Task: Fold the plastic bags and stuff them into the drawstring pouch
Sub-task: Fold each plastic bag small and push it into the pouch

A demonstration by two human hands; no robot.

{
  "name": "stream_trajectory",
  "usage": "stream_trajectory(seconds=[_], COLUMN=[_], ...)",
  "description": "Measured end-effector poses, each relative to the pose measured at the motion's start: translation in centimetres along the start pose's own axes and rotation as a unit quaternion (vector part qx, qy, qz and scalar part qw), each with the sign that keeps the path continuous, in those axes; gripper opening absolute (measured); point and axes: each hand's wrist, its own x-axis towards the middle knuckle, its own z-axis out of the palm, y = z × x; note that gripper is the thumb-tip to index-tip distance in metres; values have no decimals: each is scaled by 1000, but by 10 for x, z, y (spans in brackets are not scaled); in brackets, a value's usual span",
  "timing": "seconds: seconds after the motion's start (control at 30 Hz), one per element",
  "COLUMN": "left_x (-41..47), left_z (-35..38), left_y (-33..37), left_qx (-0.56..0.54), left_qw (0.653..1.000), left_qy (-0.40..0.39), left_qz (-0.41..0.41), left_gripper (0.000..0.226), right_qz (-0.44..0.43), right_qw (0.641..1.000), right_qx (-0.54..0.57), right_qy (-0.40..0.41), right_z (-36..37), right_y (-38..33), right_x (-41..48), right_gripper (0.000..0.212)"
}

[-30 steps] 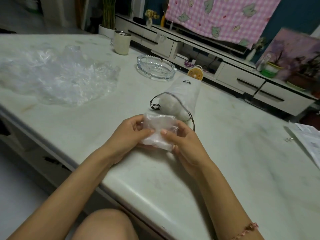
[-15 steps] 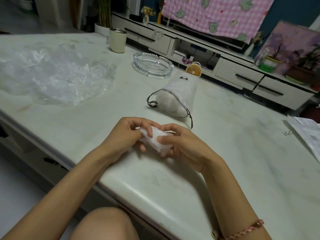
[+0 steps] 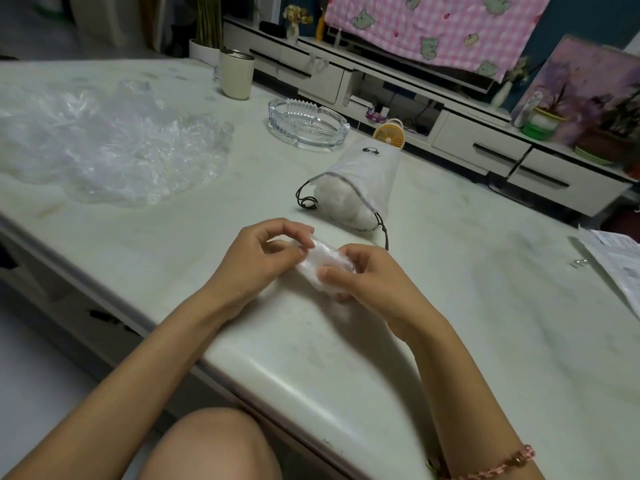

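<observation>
Both hands (image 3: 258,263) (image 3: 367,271) pinch folded bag (image 3: 320,263) | bag between grips

One view here, worn on the head, looking forward and down over the tabletop (image 3: 485,306). Wide lens, straight edges bowing. Left hand (image 3: 256,258) and right hand (image 3: 370,278) sit close under it, mid-frame, bag (image 3: 322,268) between them. Knee (image 3: 211,445) fills the bottom edge; the cabinet (image 3: 478,140) runs far off along the top.
</observation>
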Motion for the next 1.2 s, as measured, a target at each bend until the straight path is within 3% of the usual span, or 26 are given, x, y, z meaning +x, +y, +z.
stream_trajectory(seconds=[0.13, 0.27, 0.4, 0.5, 0.6, 0.73, 0.8, 0.87, 0.97, 1.07, 1.13, 1.2], left_x=[0, 2, 4, 3, 3, 3, 3, 2, 10, 37, 60, 83], left_z=[1, 3, 6, 5, 7, 9, 12, 15, 21, 20, 16, 18], left_y=[0, -2, -3, -6, -6, -7, -8, -5, 5, 8, 6, 2], left_qx=[-9, 13, -78, -14, 21, 37, 30, 17, 11, 170, 334, 449], left_qw=[1000, 998, 992, 997, 998, 998, 999, 999, 998, 983, 925, 867], left_qy=[18, -9, -43, -42, -12, 24, 17, -10, -39, 38, 82, 70], left_qz=[-13, -67, -94, -63, -51, -41, -42, -50, -58, 51, 164, 206], left_gripper=[22, 8, 25, 26, 11, 21, 22, 19, 13, 8, 29, 44], right_qz=[-15, -22, -35, -49, -41, -23, -9, -7, -36, -33, -29, -33], right_qw=[998, 989, 985, 982, 972, 983, 977, 974, 974, 965, 961, 961], right_qx=[44, 131, 168, 185, 230, 170, 182, 197, 197, 202, 198, 179], right_qy=[-50, -69, -7, -10, -23, 65, 115, 112, 105, 163, 190, 206], right_z=[-4, -2, 7, 12, 12, 15, 14, 9, -4, -18, -25, -28], right_y=[1, 7, 9, 8, 6, 8, 12, 14, 13, 15, 16, 19], right_x=[-1, 1, 4, 5, 5, 7, 9, 9, 11, 16, 18, 19], right_gripper=[4, 23, 16, 22, 22, 9, 24, 32, 23, 15, 13, 10])
